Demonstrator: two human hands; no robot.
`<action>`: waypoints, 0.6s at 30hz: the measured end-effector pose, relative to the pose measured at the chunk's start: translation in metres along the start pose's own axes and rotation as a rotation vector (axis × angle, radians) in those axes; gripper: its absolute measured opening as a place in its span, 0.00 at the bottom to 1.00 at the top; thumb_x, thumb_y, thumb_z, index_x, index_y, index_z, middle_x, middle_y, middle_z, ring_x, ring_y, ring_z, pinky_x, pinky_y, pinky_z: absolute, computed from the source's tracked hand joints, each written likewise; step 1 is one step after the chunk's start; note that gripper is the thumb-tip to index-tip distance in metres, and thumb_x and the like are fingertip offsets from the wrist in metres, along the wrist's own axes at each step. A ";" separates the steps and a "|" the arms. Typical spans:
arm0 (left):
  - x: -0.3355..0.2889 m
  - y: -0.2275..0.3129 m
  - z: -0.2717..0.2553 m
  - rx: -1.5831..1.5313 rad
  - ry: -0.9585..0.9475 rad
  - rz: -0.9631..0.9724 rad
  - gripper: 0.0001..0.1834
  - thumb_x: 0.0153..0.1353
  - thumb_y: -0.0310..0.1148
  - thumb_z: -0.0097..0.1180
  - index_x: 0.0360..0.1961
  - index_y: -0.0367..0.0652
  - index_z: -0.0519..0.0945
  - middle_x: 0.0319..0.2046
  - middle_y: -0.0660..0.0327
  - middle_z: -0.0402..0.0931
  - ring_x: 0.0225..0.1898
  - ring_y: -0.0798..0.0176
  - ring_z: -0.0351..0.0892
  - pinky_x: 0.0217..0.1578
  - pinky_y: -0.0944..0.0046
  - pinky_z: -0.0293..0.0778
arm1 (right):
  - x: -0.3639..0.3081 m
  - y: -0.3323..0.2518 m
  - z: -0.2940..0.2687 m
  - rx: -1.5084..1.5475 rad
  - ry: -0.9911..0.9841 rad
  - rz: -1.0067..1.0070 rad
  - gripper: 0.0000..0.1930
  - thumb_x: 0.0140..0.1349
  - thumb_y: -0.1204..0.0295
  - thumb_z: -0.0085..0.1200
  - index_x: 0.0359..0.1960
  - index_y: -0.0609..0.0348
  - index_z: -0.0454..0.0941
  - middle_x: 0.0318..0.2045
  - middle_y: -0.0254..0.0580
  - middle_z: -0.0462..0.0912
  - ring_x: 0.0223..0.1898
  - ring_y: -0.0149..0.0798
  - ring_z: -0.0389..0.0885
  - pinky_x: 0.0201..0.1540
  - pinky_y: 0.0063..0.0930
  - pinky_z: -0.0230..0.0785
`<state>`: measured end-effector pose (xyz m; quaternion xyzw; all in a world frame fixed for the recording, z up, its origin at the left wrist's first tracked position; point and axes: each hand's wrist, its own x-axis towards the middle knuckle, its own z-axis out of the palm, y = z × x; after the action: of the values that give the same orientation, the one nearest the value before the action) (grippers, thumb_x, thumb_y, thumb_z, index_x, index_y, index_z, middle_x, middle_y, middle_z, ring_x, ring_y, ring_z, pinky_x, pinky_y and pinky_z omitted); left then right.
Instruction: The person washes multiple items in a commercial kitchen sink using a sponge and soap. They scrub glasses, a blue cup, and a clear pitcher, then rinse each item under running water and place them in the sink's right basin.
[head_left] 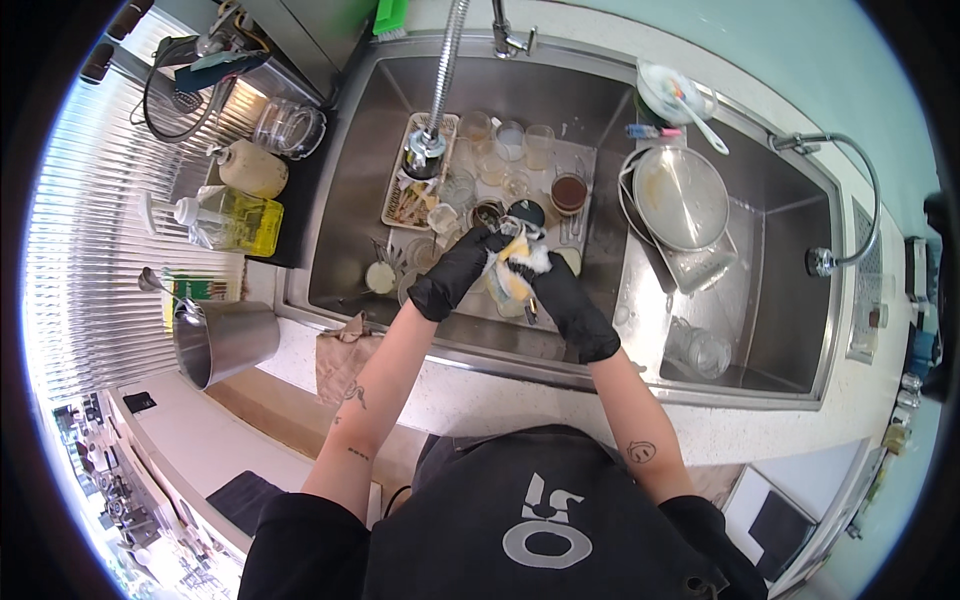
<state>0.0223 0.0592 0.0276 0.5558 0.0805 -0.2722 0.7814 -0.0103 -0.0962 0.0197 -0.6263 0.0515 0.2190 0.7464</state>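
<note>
The bare left forearm (pixel 388 360) and right forearm (pixel 632 415) are reaching over the front edge of the double-basin sink (pixel 790 232), showing small tattoos (pixel 642 452). The left hand (pixel 463 266) and right hand (pixel 563 298), wearing black gloves (pixel 438 292), are nearly meeting above its left basin, fingers bending.

Here's one view, worn on the head, tipped steeply down and forward over the dark garment (pixel 450 515) into the sink (pixel 790 260)! It's near: forearms (pixel 377 385) rise from below, left hand (pixel 460 270) and right hand (pixel 572 305) mid-view. Fisheye wide, straight edges bowing, black corners; that far-left clutter (pixel 125 505) smears, maybe glassware.
</note>
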 end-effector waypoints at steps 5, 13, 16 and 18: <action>0.003 0.017 -0.035 0.047 0.061 0.269 0.13 0.61 0.33 0.42 0.45 0.38 0.70 0.38 0.62 0.72 0.42 0.64 0.72 0.46 0.66 0.67 | 0.009 0.030 -0.014 -0.329 -0.128 0.004 0.13 0.52 0.67 0.55 0.34 0.65 0.75 0.30 0.35 0.78 0.32 0.28 0.73 0.35 0.22 0.65; 0.002 0.010 -0.104 -0.178 0.024 0.010 0.16 0.61 0.33 0.42 0.47 0.34 0.66 0.40 0.54 0.72 0.43 0.57 0.73 0.47 0.59 0.69 | 0.137 -0.052 -0.086 -0.343 0.133 -0.431 0.17 0.51 0.69 0.55 0.42 0.64 0.70 0.35 0.35 0.75 0.35 0.26 0.72 0.38 0.21 0.66; 0.020 -0.003 -0.128 -0.216 0.036 -0.070 0.18 0.61 0.34 0.42 0.49 0.35 0.66 0.42 0.54 0.72 0.44 0.57 0.73 0.47 0.61 0.69 | 0.217 -0.110 -0.081 -0.157 0.141 -0.597 0.18 0.50 0.71 0.55 0.43 0.64 0.68 0.35 0.38 0.75 0.35 0.30 0.74 0.38 0.20 0.67; 0.032 -0.003 -0.138 -0.150 0.022 -0.053 0.19 0.60 0.34 0.41 0.50 0.35 0.65 0.43 0.54 0.72 0.44 0.58 0.73 0.47 0.61 0.70 | 0.260 -0.130 -0.087 -0.116 0.013 -0.529 0.19 0.49 0.71 0.56 0.42 0.65 0.68 0.36 0.39 0.76 0.35 0.31 0.75 0.36 0.19 0.69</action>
<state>0.0725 0.1735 -0.0393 0.4962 0.1240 -0.2796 0.8126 0.2917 -0.1273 0.0291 -0.6613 -0.1216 0.0149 0.7401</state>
